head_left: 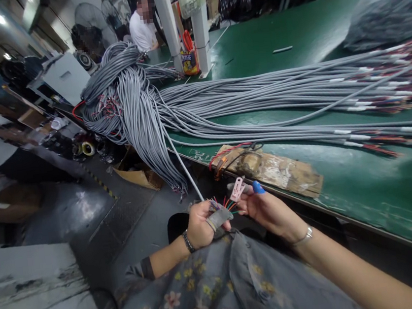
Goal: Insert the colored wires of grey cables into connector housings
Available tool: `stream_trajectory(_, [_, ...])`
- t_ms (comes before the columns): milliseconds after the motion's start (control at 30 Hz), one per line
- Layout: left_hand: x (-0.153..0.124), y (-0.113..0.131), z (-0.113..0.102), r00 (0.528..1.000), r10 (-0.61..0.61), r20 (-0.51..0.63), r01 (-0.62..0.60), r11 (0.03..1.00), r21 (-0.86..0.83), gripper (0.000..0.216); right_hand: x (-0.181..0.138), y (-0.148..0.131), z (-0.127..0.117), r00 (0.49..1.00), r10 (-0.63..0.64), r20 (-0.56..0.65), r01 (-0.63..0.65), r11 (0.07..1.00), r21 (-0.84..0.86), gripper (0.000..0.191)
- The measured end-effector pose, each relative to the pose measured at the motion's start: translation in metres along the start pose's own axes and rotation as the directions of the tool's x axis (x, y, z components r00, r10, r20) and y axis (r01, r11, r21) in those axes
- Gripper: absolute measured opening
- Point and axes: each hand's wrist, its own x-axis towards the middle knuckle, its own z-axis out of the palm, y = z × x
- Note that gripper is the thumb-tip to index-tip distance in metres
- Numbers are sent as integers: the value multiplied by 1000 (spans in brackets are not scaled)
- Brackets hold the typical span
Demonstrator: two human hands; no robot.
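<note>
My left hand [201, 224] is closed around the end of a grey cable [184, 169], near my lap. Thin coloured wires [227, 203], among them red, green and orange, fan out of the cable's end toward my other hand. A grey wrap covers my left thumb. In my right hand [262, 207] I pinch a small pale pink flat piece with a slot [237, 189]; its exact kind is unclear. Blue tape [258, 187] is around a fingertip of that hand. The pink piece is just above the wire ends, and whether it touches them I cannot tell.
A large bundle of grey cables [136, 103] drapes over the edge of the green table [362, 191], with stripped ends to the right. At the near edge lies a worn wooden board [285, 170]. A white post [202, 41] stands behind; a person [143, 30] sits beyond.
</note>
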Motion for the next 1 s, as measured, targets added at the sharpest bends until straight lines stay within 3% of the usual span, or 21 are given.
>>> stream_trajectory(133, [8, 10, 10, 998, -28, 52, 27, 1000, 16, 51, 4, 0, 4, 959, -250, -130, 206, 936, -284, 47])
stream_trajectory(233, [12, 9, 13, 998, -49, 28, 48, 998, 37, 52, 6, 5, 4, 918, -347, -193, 267, 899, -348, 51])
stream_trajectory(367, [12, 6, 13, 999, -45, 14, 44, 995, 90, 51, 11, 10, 5, 983, -172, -68, 164, 981, -106, 53])
stream_trajectory(500, [12, 3, 12, 999, -28, 17, 26, 991, 134, 51, 15, 11, 7, 997, -70, -38, 74, 991, 111, 48])
stream_trajectory(833, [9, 1, 8, 998, 20, 61, -33, 975, 218, 50, 13, 13, 7, 995, -73, -68, 86, 972, 217, 44])
stream_trajectory(1000, [3, 5, 5, 997, 43, 64, -55, 976, 213, 50, 9, 7, 8, 1000, -11, 24, 5, 975, 224, 42])
